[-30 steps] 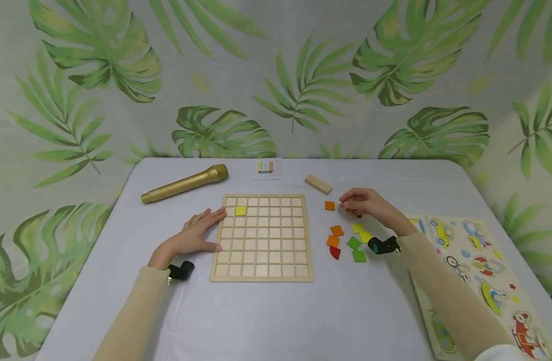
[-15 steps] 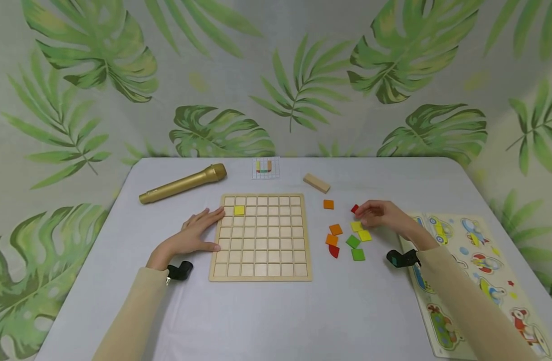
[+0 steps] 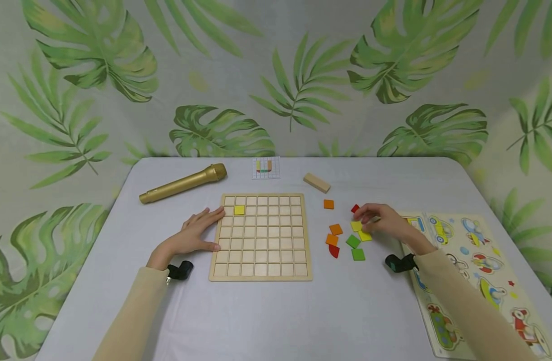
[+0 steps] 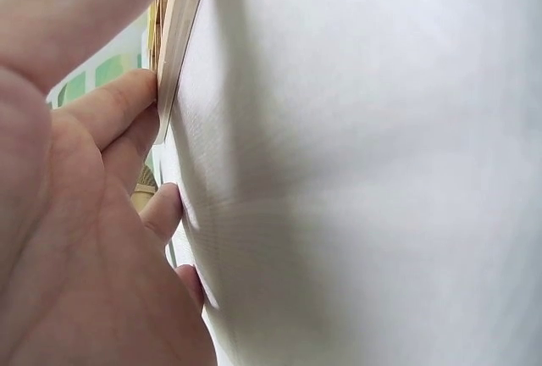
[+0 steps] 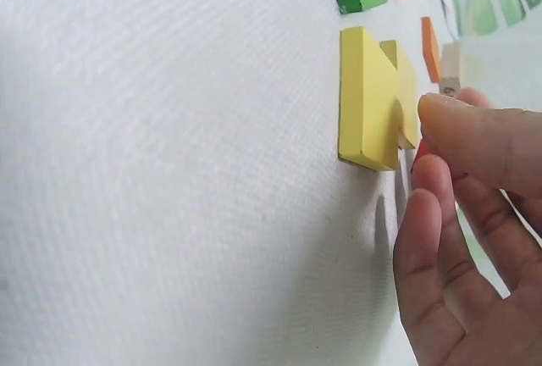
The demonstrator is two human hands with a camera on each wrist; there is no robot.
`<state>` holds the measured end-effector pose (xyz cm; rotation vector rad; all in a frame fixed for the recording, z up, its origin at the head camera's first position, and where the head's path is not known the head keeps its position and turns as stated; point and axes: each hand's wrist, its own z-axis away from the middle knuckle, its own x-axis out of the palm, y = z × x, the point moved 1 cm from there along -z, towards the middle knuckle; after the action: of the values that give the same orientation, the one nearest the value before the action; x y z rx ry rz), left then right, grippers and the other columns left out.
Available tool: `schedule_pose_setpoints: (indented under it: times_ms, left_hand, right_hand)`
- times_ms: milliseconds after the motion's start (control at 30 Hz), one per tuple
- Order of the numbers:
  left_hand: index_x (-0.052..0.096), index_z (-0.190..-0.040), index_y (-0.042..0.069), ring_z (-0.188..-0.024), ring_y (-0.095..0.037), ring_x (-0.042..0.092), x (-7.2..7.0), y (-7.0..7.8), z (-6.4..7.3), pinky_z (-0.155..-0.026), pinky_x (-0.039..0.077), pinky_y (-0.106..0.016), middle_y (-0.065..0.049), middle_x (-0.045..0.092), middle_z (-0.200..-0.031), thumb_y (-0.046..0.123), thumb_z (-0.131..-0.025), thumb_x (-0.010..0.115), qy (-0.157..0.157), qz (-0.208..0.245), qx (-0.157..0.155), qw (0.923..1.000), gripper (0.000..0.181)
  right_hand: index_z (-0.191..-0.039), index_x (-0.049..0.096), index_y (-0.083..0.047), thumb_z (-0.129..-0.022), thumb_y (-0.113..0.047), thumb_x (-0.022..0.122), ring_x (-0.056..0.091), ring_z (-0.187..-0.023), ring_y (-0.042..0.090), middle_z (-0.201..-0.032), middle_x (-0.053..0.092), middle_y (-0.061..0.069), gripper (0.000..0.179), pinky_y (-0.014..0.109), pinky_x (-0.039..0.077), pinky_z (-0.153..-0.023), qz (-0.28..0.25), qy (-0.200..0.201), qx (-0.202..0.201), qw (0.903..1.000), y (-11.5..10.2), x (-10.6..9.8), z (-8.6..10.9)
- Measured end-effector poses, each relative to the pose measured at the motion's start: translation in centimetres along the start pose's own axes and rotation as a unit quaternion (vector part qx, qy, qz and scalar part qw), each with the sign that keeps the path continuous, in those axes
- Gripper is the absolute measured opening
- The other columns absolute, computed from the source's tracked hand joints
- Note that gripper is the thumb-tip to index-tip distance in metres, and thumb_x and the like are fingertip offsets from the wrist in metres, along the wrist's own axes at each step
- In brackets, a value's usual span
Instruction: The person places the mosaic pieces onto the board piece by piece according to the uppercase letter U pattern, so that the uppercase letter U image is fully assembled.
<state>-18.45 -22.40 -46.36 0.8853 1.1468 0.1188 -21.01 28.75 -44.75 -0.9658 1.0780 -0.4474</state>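
Observation:
My left hand rests against the left edge of a wooden grid board, fingers and thumb touching its rim. A yellow square tile sits in one upper-left cell. At the right, my right hand hovers by two yellow tiles, thumb and forefinger apart around the nearer part of the pair. Nothing is visibly held; whether the thumb touches a tile cannot be told. A red tile lies just beyond the fingertips, partly hidden by them in the right wrist view.
Orange tiles, green tiles and a red quarter-round piece lie right of the board. Behind stand a wooden block, a pattern card and a gold microphone. A picture puzzle board lies under the right forearm.
My right hand has moved right and toward me, away from the orange tile, uncovering the red tile, and its thumb and forefinger have spread near the yellow tiles. My left hand stays put.

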Motion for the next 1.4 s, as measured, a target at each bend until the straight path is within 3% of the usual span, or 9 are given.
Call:
schedule_pose_setpoints:
  times_ms: [267, 500, 667, 967, 1400]
  left_hand:
    - [0.024, -0.152, 0.007, -0.144, -0.036, -0.001, -0.1, 0.1, 0.1, -0.108, -0.005, -0.060, -0.010, 0.014, -0.159, 0.038, -0.080, 0.076, 0.000, 0.000, -0.001, 1.0000, 0.094]
    - [0.023, -0.152, 0.007, -0.143, -0.037, 0.000, 0.0, 0.2, 0.1, -0.108, -0.005, -0.060, -0.011, 0.014, -0.159, 0.037, -0.081, 0.076, 0.000, 0.002, 0.003, 1.0000, 0.094]
    - [0.023, -0.152, 0.007, -0.143, -0.038, -0.001, 0.0, 0.1, 0.1, -0.107, -0.006, -0.061, -0.011, 0.014, -0.159, 0.037, -0.081, 0.076, 0.000, 0.001, 0.004, 1.0000, 0.093]
    - [0.024, -0.152, 0.007, -0.143, -0.037, -0.001, 0.0, 0.1, 0.1, -0.108, -0.005, -0.061, -0.011, 0.014, -0.159, 0.037, -0.081, 0.076, 0.000, -0.002, 0.005, 1.0000, 0.094]
    - [0.024, -0.152, 0.007, -0.143, -0.037, 0.000, -0.1, -0.2, 0.1, -0.107, -0.004, -0.061, -0.010, 0.014, -0.159, 0.037, -0.081, 0.076, 0.000, -0.005, 0.005, 1.0000, 0.093]
  right_hand:
    - [-0.103, 0.066, 0.003, -0.083, 0.006, 0.067, 0.053, -0.087, 0.027, -0.097, 0.064, 0.012, 0.021, 0.034, 0.045, -0.077, 0.078, 0.028, 0.015, 0.9965, -0.5, 0.7, 0.1]
    - [-0.099, 0.066, 0.003, -0.080, 0.007, 0.067, 0.051, -0.083, 0.026, -0.090, 0.060, 0.010, 0.019, 0.029, 0.045, -0.073, 0.088, 0.028, 0.012, 0.9956, -0.7, 0.7, -0.2]
    - [-0.099, 0.066, 0.003, -0.082, 0.007, 0.065, 0.053, -0.083, 0.026, -0.094, 0.062, 0.013, 0.017, 0.027, 0.047, -0.072, 0.050, 0.015, 0.006, 0.9986, -0.9, 0.2, -0.2]
    - [-0.106, 0.063, 0.005, -0.090, -0.004, 0.063, 0.053, -0.083, 0.024, -0.099, 0.060, 0.014, 0.019, 0.025, 0.049, -0.072, -0.029, 0.001, 0.030, 0.9991, -1.2, 0.1, -0.9]
    - [-0.107, 0.061, 0.009, -0.091, -0.005, 0.062, 0.062, -0.082, 0.026, -0.097, 0.061, 0.015, 0.020, 0.034, 0.054, -0.078, -0.094, -0.053, 0.002, 0.9941, -5.0, 4.1, -4.8]
